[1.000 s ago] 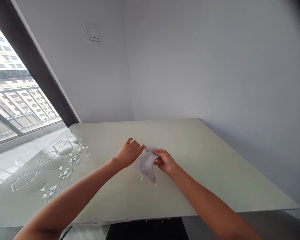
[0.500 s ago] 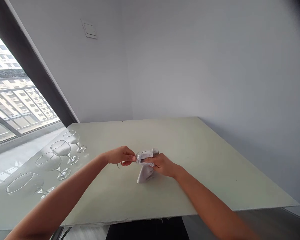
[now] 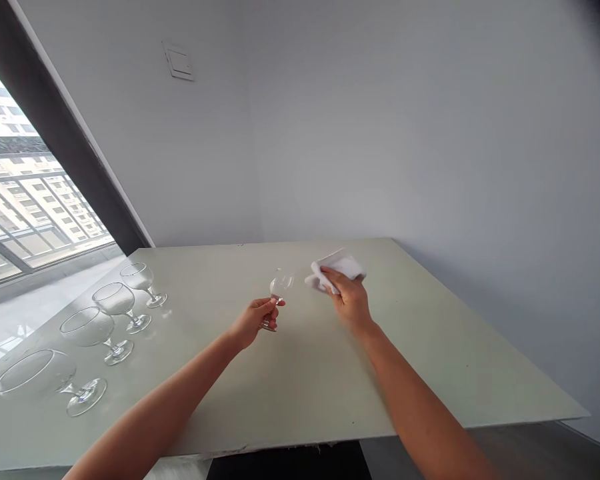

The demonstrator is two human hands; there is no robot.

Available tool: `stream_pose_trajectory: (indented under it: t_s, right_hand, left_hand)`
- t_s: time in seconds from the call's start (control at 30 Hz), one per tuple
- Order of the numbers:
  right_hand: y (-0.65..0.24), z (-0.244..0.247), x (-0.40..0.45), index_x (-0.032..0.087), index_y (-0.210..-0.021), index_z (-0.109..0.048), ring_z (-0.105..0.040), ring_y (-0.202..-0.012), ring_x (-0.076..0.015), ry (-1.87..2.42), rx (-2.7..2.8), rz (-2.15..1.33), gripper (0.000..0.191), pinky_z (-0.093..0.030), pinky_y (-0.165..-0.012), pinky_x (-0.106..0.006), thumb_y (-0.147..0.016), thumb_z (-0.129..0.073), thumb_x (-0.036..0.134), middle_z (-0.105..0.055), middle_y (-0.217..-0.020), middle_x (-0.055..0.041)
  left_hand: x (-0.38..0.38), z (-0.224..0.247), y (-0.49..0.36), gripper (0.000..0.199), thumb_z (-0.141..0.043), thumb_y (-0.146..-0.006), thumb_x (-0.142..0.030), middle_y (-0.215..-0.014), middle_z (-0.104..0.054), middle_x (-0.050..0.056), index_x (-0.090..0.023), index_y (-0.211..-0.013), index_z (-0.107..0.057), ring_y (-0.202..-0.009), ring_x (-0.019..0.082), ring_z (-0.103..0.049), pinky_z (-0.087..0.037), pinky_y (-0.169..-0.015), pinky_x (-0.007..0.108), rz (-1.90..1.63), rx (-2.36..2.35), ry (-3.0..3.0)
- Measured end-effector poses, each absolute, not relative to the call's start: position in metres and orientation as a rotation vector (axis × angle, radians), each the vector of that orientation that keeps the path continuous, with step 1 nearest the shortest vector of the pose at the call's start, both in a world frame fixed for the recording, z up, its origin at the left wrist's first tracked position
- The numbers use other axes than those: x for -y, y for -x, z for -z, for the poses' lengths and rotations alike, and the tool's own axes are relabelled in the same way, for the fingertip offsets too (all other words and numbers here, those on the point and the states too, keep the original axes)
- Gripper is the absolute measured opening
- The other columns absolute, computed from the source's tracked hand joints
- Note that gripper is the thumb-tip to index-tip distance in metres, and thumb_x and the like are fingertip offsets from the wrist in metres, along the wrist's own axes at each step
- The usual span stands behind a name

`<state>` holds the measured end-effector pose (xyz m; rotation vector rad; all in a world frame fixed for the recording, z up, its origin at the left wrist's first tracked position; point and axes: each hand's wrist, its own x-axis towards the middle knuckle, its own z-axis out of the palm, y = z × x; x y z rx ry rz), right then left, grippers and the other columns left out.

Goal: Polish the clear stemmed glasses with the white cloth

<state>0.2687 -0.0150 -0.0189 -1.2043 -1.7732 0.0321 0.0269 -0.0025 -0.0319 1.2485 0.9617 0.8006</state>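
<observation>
A clear stemmed glass [image 3: 282,283] is in my left hand [image 3: 258,319], whose fingers are closed round its stem above the middle of the table. The bowl points up and slightly right. To its right, my right hand [image 3: 349,297] grips a white cloth [image 3: 344,264], folded and bunched under the fingers. Cloth and glass are apart, with a small gap between them.
Several clear stemmed glasses stand in a row along the left of the pale table [image 3: 280,393], the nearest glass [image 3: 87,397] close to my left forearm. Walls border the table behind and at right; a window is at left.
The cloth has come off the glass and moved right and away with my right hand. My left hand has shifted slightly right, and the glass, earlier wrapped, now shows upright.
</observation>
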Motion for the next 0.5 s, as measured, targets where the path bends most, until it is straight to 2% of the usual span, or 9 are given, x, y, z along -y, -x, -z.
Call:
stream_pose_trajectory:
  t_s: [0.07, 0.13, 0.2, 0.27, 0.33, 0.4, 0.43, 0.5]
  right_hand:
    - [-0.257, 0.017, 0.023, 0.029, -0.117, -0.056, -0.045, -0.114, -0.0271, 1.183, 1.889, 0.129, 0.036, -0.023, -0.099, -0.05, -0.086, -0.041, 0.017, -0.056, -0.121, -0.0009]
    - [-0.24, 0.017, 0.031, 0.03, -0.119, -0.054, -0.034, -0.123, -0.0286, 1.11, 2.044, 0.193, 0.036, -0.011, -0.103, -0.053, -0.085, -0.045, 0.021, -0.055, -0.122, -0.0002]
    - [-0.223, 0.019, 0.037, 0.03, -0.119, -0.054, -0.028, -0.127, -0.0289, 0.987, 2.207, 0.157, 0.035, -0.006, -0.104, -0.054, -0.084, -0.05, 0.03, -0.057, -0.121, -0.0008]
    - [-0.212, 0.022, 0.039, 0.027, -0.113, -0.058, -0.034, -0.123, -0.0289, 0.916, 2.284, 0.037, 0.033, -0.012, -0.104, -0.053, -0.082, -0.052, 0.036, -0.061, -0.114, -0.0032]
    - [-0.211, 0.025, 0.036, 0.026, -0.099, -0.065, -0.048, -0.107, -0.0263, 0.961, 2.213, -0.167, 0.025, -0.025, -0.099, -0.048, -0.083, -0.05, 0.038, -0.066, -0.1, -0.0051]
    - [-0.218, 0.025, 0.03, 0.022, -0.079, -0.067, -0.055, -0.081, -0.0213, 1.076, 2.021, -0.477, 0.03, -0.039, -0.082, -0.039, -0.083, -0.047, 0.043, -0.066, -0.077, -0.0049]
    - [-0.223, 0.025, 0.027, 0.02, -0.068, -0.065, -0.054, -0.069, -0.0186, 1.124, 1.895, -0.671, 0.037, -0.042, -0.072, -0.034, -0.083, -0.045, 0.048, -0.063, -0.066, -0.004]
    - [-0.233, 0.023, 0.022, 0.017, -0.056, -0.058, -0.049, -0.053, -0.0147, 1.16, 1.595, -1.078, 0.047, -0.039, -0.055, -0.029, -0.079, -0.045, 0.056, -0.053, -0.051, -0.0015]
  left_hand:
    - [0.004, 0.036, -0.032, 0.037, -0.047, -0.077, -0.049, -0.062, -0.047, -0.001, -0.013, -0.072, -0.055, -0.048, 0.007, -0.042, -0.04, -0.054, 0.024, -0.809, -1.083, -1.375]
    - [0.008, 0.039, -0.036, 0.038, -0.043, -0.079, -0.048, -0.055, -0.047, -0.002, -0.015, -0.062, -0.05, -0.046, 0.008, -0.043, -0.037, -0.05, 0.023, -0.746, -1.239, -1.582]
    - [0.017, 0.041, -0.039, 0.037, -0.039, -0.081, -0.043, -0.049, -0.048, -0.002, -0.016, -0.057, -0.047, -0.045, 0.009, -0.045, -0.034, -0.048, 0.022, -0.592, -1.375, -1.83]
    - [0.027, 0.042, -0.04, 0.036, -0.036, -0.082, -0.038, -0.051, -0.052, 0.0, -0.017, -0.056, -0.048, -0.047, 0.011, -0.047, -0.032, -0.048, 0.023, -0.463, -1.435, -2.111]
    - [0.036, 0.043, -0.041, 0.034, -0.034, -0.085, -0.035, -0.058, -0.057, 0.002, -0.017, -0.063, -0.052, -0.051, 0.012, -0.05, -0.031, -0.05, 0.023, -0.434, -1.401, -2.391]
    - [0.042, 0.044, -0.041, 0.03, -0.032, -0.087, -0.034, -0.064, -0.059, 0.003, -0.019, -0.076, -0.056, -0.056, 0.014, -0.052, -0.031, -0.053, 0.024, -0.459, -1.325, -2.6]
    - [0.044, 0.044, -0.041, 0.029, -0.032, -0.087, -0.035, -0.066, -0.06, 0.003, -0.019, -0.082, -0.055, -0.057, 0.014, -0.052, -0.032, -0.054, 0.025, -0.472, -1.292, -2.652]
    - [0.046, 0.046, -0.043, 0.027, -0.031, -0.088, -0.035, -0.066, -0.058, 0.002, -0.02, -0.084, -0.054, -0.058, 0.014, -0.052, -0.032, -0.056, 0.025, -0.527, -1.258, -2.652]
